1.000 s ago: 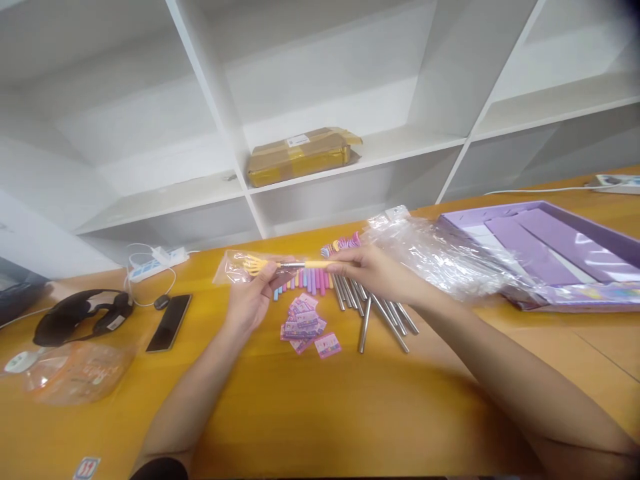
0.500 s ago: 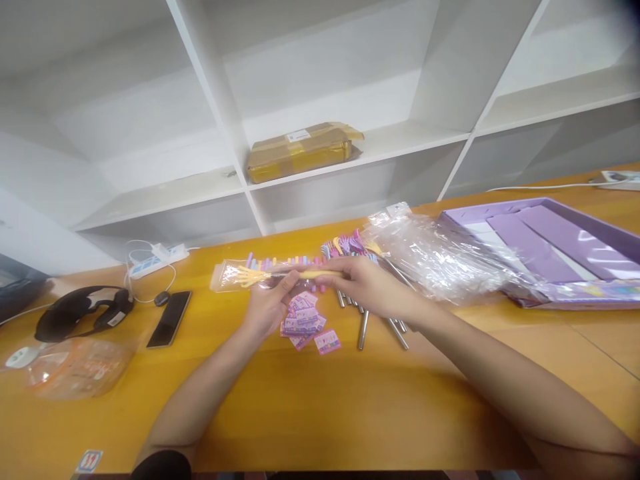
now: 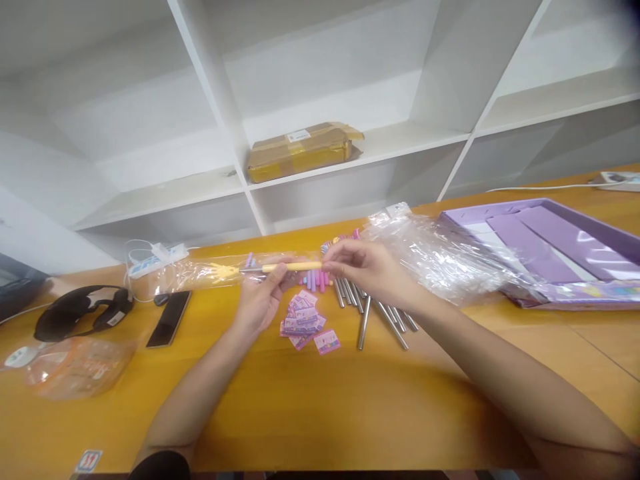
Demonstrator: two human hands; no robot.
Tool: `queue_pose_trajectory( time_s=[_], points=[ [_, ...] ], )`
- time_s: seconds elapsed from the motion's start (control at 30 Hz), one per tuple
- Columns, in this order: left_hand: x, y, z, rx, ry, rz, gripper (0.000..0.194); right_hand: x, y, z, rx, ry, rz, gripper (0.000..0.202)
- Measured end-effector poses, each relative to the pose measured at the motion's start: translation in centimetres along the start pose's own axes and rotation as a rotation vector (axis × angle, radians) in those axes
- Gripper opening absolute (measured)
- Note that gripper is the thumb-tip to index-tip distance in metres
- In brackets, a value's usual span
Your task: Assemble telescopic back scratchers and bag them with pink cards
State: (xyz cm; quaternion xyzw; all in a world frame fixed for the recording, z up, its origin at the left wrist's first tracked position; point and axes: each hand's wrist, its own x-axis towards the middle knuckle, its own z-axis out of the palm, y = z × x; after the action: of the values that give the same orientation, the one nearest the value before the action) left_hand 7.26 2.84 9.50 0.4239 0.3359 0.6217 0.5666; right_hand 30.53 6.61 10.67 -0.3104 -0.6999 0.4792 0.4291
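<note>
A yellow back scratcher (image 3: 295,267) with a hand-shaped head and a metal shaft lies level above the table, its head to the left inside a long clear plastic bag (image 3: 187,275). My left hand (image 3: 263,297) is closed around the bag and the scratcher near the middle, thumb on top. With thumb and fingers, my right hand (image 3: 357,263) pinches the end of the yellow handle. Just below are small pink printed cards (image 3: 303,317) in a loose pile. Metal tubes (image 3: 364,323) lie under my right wrist, and pink and purple handles (image 3: 315,280) are partly hidden behind my hands.
Clear plastic bags (image 3: 435,257) are heaped at the right, against a purple box (image 3: 550,247). To the left lie a phone (image 3: 170,319), a black eye-mask-like item (image 3: 83,310), a power strip (image 3: 157,260) and an orange-tinted clear bottle (image 3: 80,367). A taped parcel (image 3: 303,152) sits on the shelf.
The scratcher has shifted left, and the bag around its head now stretches farther left. My right hand has moved from lying over the handle to pinching its end.
</note>
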Motion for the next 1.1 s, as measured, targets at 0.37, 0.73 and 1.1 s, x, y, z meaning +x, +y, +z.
queue_pose_trajectory(
  time_s=[0.37,0.73,1.1],
  points=[
    [-1.2,-0.4,1.1,0.062,-0.129,-0.113,0.032,0.0,0.6,0.5,-0.058,-0.122,-0.119,0.046],
    [-0.9,-0.4,0.7,0.096,-0.182,-0.168,0.034,-0.4,-0.2,0.4,-0.196,-0.171,-0.202,0.027],
    [-0.6,-0.2,0.5,0.089,-0.150,-0.211,0.036,0.0,1.3,-0.1,-0.395,-0.202,-0.423,0.068]
  ],
)
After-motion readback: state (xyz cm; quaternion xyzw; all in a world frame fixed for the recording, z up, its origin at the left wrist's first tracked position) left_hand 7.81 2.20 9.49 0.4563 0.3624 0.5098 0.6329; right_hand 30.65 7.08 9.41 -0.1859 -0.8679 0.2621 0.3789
